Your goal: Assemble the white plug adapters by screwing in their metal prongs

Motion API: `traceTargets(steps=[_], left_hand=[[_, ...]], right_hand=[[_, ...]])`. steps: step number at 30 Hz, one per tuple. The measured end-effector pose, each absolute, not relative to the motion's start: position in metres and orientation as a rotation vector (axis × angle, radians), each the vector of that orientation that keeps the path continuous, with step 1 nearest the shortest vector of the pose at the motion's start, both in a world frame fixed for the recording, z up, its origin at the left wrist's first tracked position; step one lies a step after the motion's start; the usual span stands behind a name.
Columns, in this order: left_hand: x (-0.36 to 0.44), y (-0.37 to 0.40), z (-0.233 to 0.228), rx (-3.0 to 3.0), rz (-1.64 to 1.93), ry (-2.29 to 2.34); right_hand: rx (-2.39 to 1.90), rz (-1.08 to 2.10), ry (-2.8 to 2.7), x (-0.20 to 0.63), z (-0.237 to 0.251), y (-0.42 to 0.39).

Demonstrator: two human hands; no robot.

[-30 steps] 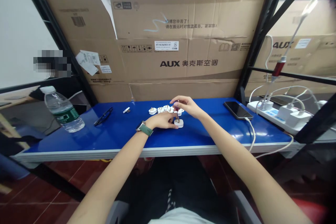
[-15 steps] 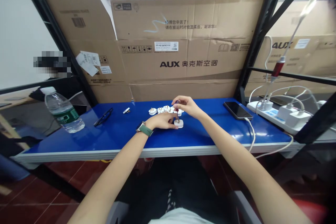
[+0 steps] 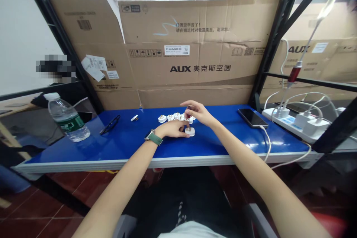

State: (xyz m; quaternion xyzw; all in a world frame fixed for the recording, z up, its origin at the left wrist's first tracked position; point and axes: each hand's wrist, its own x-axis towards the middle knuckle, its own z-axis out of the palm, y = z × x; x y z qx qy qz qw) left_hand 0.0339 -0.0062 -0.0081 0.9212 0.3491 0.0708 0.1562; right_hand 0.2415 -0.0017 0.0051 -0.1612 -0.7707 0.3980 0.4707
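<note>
A white plug point(image 3: 190, 132) lies on the blue tabletop, and my left hand point(image 3: 176, 128) is closed on its left side with thumb and finger. Above it my right hand point(image 3: 199, 112) pinches the dark red handle of a screwdriver point(image 3: 189, 119), which stands nearly upright with its tip at the top of the plug. One finger of the right hand sticks out to the left. Behind my hands sits a group of several white plugs point(image 3: 162, 118) with their pins up, partly hidden by my fingers.
To the left are a small white part with pins point(image 3: 134, 118), black glasses point(image 3: 110, 124) and a water bottle point(image 3: 68, 119). A phone point(image 3: 252, 118) with a white cable and a power strip point(image 3: 295, 122) are on the right. Cardboard point(image 3: 156, 74) closes off the back.
My right hand has shifted slightly at the screwdriver, and one finger now reaches out straighter to the left. The left hand and the plug stay in place.
</note>
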Motion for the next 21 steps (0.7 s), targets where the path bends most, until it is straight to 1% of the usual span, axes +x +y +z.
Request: traceTargets(steps=[6,10,13,21], left_hand=[[0.0331,-0.0043,-0.0103,2.645,0.207,0.983],[0.0332,-0.004,-0.0104,2.661,0.197,0.988],[0.033,-0.0045,-0.0101,2.665,0.204,0.994],[0.0337,-0.0066,-0.0088,2.725,0.22,1.015]], right_hand=[[-0.439,0.974,-1.899,0.2433,0.0053,0.0006],[-0.352,1.052,-1.86,0.245,0.0058,0.0002],[-0.363,1.109,-1.83,0.2447,0.0056,0.0],[-0.408,1.07,-1.847,0.2441,0.0077,-0.0024]])
